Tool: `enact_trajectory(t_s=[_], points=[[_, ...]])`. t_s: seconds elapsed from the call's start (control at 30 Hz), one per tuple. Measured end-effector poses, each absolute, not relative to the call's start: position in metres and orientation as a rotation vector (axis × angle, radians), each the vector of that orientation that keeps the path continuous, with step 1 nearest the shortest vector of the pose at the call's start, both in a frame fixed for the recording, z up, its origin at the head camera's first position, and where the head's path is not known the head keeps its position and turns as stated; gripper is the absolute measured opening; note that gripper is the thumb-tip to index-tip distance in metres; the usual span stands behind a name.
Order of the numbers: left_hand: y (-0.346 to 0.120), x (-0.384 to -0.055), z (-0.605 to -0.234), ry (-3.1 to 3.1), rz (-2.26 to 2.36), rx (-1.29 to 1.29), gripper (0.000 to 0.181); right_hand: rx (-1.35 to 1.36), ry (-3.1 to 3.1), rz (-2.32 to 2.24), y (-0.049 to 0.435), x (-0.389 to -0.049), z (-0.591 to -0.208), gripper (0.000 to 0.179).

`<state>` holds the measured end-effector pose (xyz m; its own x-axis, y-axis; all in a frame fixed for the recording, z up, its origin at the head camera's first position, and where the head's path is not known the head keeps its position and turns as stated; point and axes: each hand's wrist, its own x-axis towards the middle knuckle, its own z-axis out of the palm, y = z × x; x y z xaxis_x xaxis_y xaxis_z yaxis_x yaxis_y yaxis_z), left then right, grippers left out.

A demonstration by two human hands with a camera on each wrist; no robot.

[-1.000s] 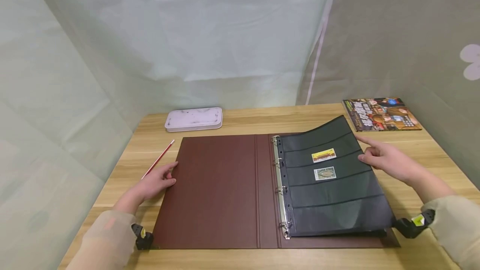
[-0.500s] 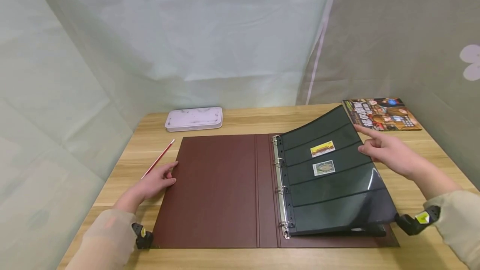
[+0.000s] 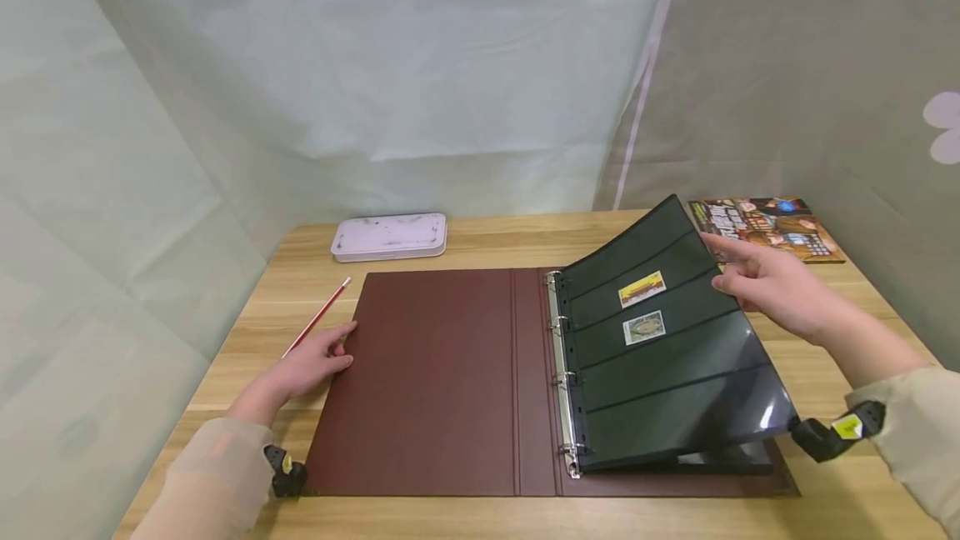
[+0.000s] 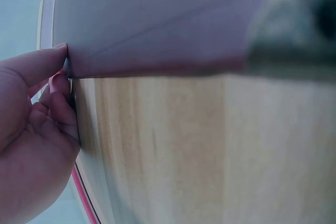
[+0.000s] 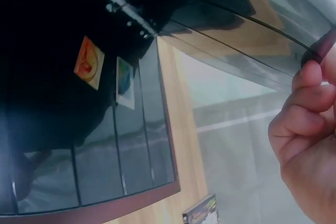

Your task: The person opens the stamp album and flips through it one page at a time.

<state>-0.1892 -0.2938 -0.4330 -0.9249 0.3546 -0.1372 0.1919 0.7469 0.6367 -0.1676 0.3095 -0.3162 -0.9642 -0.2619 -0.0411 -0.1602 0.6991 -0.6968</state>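
A dark red ring-binder stamp album (image 3: 442, 382) lies spread on the table. My left hand (image 3: 313, 365) rests at its left cover edge, the index fingertip and thumb touching the rim. On the right side, my right hand (image 3: 780, 290) pinches the outer edge of a black pocket page (image 3: 675, 357) and holds it raised at a slant from the metal rings (image 3: 560, 373). A yellow stamp (image 3: 642, 289) and a grey-green stamp (image 3: 644, 327) sit in its strips. Beneath, the right wrist view shows another black page with an orange stamp (image 5: 89, 62) and a blue-green stamp (image 5: 125, 82).
A red pencil (image 3: 317, 317) lies just left of the album, beside my left hand. The pale metal pencil case (image 3: 388, 237) stands at the back left. A comic book (image 3: 795, 227) with a colourful cover lies at the back right. Pale cloth (image 3: 450, 65) hangs behind the table.
My right hand has lifted the black page's outer edge higher, widening the gap to the page beneath and tilting its stamps. My left hand stays in place.
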Motion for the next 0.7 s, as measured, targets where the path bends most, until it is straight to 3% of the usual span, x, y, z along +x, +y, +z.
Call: enact_trajectory(t_s=[0.7], points=[[-0.288, -0.191, -0.431, 2.684, 0.926, 0.405, 0.056, -0.380, 2.796, -1.086, 0.267, -0.173, -0.266, 0.057]])
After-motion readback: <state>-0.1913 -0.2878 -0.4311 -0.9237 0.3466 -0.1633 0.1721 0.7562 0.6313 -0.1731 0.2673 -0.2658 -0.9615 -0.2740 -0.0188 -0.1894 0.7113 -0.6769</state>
